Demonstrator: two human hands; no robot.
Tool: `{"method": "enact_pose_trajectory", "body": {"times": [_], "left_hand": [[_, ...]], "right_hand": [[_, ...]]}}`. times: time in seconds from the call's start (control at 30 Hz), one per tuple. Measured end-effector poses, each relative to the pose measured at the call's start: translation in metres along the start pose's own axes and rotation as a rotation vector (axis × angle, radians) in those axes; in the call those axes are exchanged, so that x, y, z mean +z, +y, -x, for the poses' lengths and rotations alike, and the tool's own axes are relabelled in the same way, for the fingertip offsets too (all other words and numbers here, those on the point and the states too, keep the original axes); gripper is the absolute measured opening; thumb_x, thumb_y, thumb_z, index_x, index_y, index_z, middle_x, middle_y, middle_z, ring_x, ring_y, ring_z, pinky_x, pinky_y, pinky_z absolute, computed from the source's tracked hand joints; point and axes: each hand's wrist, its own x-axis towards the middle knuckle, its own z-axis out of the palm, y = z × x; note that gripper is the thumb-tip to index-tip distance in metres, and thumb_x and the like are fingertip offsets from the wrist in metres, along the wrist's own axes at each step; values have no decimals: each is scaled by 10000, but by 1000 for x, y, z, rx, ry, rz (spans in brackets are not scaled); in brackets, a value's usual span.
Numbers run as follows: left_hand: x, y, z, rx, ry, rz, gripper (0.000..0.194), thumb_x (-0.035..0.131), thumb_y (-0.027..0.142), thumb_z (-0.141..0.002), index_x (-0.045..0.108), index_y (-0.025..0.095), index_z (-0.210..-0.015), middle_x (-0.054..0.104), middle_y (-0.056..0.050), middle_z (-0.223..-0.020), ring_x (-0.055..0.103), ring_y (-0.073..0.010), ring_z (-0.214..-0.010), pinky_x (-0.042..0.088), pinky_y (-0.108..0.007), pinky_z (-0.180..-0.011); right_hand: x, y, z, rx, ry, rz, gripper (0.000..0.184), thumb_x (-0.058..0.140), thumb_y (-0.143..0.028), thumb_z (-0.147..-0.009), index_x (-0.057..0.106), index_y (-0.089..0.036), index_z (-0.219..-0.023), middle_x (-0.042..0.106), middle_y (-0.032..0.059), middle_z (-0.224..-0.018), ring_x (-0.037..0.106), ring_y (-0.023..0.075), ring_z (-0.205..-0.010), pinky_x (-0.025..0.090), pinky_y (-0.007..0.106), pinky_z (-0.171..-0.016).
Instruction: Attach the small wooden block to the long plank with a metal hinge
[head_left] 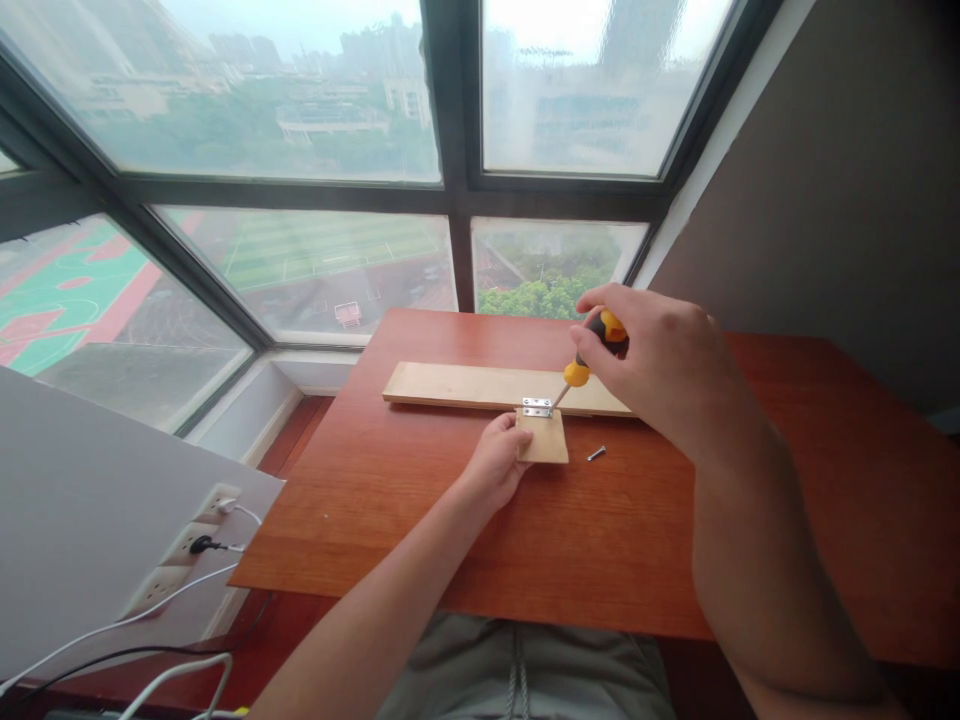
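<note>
Head view: left hand point(496, 458) grips small board point(547, 445), right hand point(664, 350) screwdriver point(576, 373), partly hiding plank point(457, 383); screw point(596, 453) nearby.

- On my feed, the hinge point(537, 405) sits at the small board point(546, 441)'s 12 o'clock edge.
- Just behind it, I see the long board point(465, 386) on the table point(405, 500).
- The screw point(596, 453) lies on the table at the hinge's 4 o'clock.
- Windows point(322, 265) rise behind the table at 12.

Plank point(457, 385): right end hidden behind right hand point(656, 345). Driver point(577, 373): handle partly lost within that grip; tip contact at hinge point(537, 408) too small to tell.
</note>
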Motion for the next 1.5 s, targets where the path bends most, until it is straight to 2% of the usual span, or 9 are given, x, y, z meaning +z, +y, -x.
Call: {"method": "enact_pose_trajectory", "body": {"times": [0.2,0.37,0.47,0.63,0.87,0.93,1.1,1.33,1.5], "left_hand": [[-1,-1,-2,11,-12,14,270,577,-14,-652,611,124,-882,686,-96,-868,663,-171,-731,547,-249,-622],[-2,-2,-2,10,-11,11,273,584,-10,-655,614,124,-891,689,-94,-869,664,-168,-727,553,-250,-627],[-2,-1,-2,10,-9,8,268,583,-9,-662,614,125,-893,689,-97,-876,666,-172,-733,550,-246,-614],[-1,-1,-2,3,-4,13,276,565,-21,-668,610,122,-900,692,-102,-888,670,-173,-742,556,-252,-629],[-1,-1,-2,5,-3,9,271,559,-21,-678,604,121,-904,688,-104,-897,663,-168,-731,544,-236,-593],[-1,-1,-2,4,-6,7,269,559,-20,-676,601,123,-901,686,-99,-884,661,-165,-728,542,-233,-590],[-2,-2,-2,7,-7,0,271,559,-17,-674,599,125,-901,683,-90,-868,658,-164,-733,547,-235,-603],[0,0,-1,2,4,1,274,547,-25,-672,601,124,-896,684,-96,-888,655,-166,-721,534,-237,-582],[1,1,0,-5,10,1,273,544,-27,-673,598,124,-894,684,-99,-889,655,-169,-723,538,-245,-591]], "right_hand": [[-1,1,3,-32,-6,32,381,536,-214,-793,618,-210,-1165,662,102,-1167,626,269,-905,442,353,-666],[2,2,1,48,24,109,287,506,-394,-883,659,-230,-1063,702,87,-969,623,264,-816,402,335,-614],[2,3,0,31,25,76,271,456,-299,-898,653,-228,-1069,707,87,-1007,632,259,-837,416,343,-636],[-1,3,3,-49,-6,-15,456,513,-178,-792,556,-210,-1245,646,107,-1210,627,271,-959,461,353,-686],[1,-2,0,76,20,104,306,511,-428,-893,631,-228,-1090,698,87,-951,627,263,-774,410,348,-603],[1,-2,0,80,9,99,277,465,-379,-918,639,-228,-1073,702,78,-912,623,249,-749,397,341,-601],[0,-2,3,26,10,116,379,510,-188,-802,600,-222,-1169,660,93,-1157,620,261,-874,396,328,-609],[3,-2,0,116,28,173,309,525,-408,-881,621,-227,-1112,688,86,-1014,609,245,-773,372,314,-597],[3,0,0,104,39,122,297,515,-288,-854,599,-225,-1132,697,70,-990,608,226,-753,351,305,-586]]}}
